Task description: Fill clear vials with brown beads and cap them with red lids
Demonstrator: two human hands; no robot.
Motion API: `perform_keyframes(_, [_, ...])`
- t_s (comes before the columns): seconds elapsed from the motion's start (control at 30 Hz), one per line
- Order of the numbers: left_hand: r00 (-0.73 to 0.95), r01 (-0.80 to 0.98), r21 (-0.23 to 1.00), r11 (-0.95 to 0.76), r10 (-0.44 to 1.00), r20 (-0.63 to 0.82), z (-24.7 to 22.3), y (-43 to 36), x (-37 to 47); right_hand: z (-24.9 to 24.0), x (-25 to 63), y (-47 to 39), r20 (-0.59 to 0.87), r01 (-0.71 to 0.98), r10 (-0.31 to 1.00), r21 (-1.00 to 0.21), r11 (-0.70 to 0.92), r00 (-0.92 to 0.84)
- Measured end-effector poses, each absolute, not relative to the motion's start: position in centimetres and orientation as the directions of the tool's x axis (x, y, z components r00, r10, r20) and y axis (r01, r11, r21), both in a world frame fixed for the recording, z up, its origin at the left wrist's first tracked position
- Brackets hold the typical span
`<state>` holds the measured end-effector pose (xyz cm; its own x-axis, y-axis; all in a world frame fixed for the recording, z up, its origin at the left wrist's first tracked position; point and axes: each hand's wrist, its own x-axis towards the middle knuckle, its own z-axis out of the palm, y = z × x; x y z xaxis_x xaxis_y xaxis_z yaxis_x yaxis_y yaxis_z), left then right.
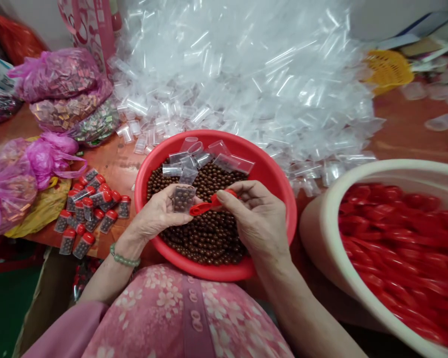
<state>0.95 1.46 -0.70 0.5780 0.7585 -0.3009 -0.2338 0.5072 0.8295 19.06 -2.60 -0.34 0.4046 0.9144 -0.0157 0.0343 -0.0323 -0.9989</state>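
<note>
My left hand [157,213] is closed around a clear plastic container [183,198] filled with brown balls. Between the thumb and fingers of my right hand [260,214] is a red plastic cap [201,208], its near end at the container's right side. Both hands are over a red basin [283,199] that holds many brown balls [205,243]. Several clear empty containers [188,166] lie on the balls toward the back of the basin.
Clear containers [239,74] form a large heap behind the basin. At the right, a white tub [324,219] holds red caps [403,248]. Filled, red-capped containers [93,199] lie at the left beside pink bags [59,82]. A yellow basket [388,69] is at the back right.
</note>
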Motion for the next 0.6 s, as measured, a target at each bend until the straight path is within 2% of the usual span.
perform_keyframes(0.07, [0.571,-0.231,0.825,0.516,0.758,-0.315,-0.69,1.47,1.08,-0.43,18.67,-2.63,0.022,0.114,0.898,-0.993,-0.031,0.440])
perform_keyframes(0.17, [0.548,-0.228,0.824,0.518,0.768,-0.331,-0.65,1.47,1.29,-0.79,18.17,-2.84,0.166,0.307,0.873,-0.951,0.019,0.459])
perform_keyframes(0.23, [0.534,-0.221,0.832,0.510,0.777,-0.334,-0.60,1.47,1.39,-1.02,18.02,-2.98,0.297,0.474,0.870,-0.877,0.084,0.395])
perform_keyframes(0.33, [0.512,-0.200,0.844,0.497,0.788,-0.343,-0.52,1.49,1.47,-1.00,18.02,-3.01,0.487,0.658,0.853,-0.707,0.260,0.186])
perform_keyframes(0.43, [0.476,-0.212,0.844,0.492,0.806,-0.350,-0.55,1.52,1.46,-0.60,18.02,-2.96,0.589,0.694,0.808,-0.578,0.430,-0.009])
perform_keyframes(0.6, [0.467,-0.265,0.826,0.498,0.815,-0.343,-0.82,1.54,1.31,-0.40,18.37,-2.94,0.591,0.688,0.761,-0.435,0.580,-0.268])
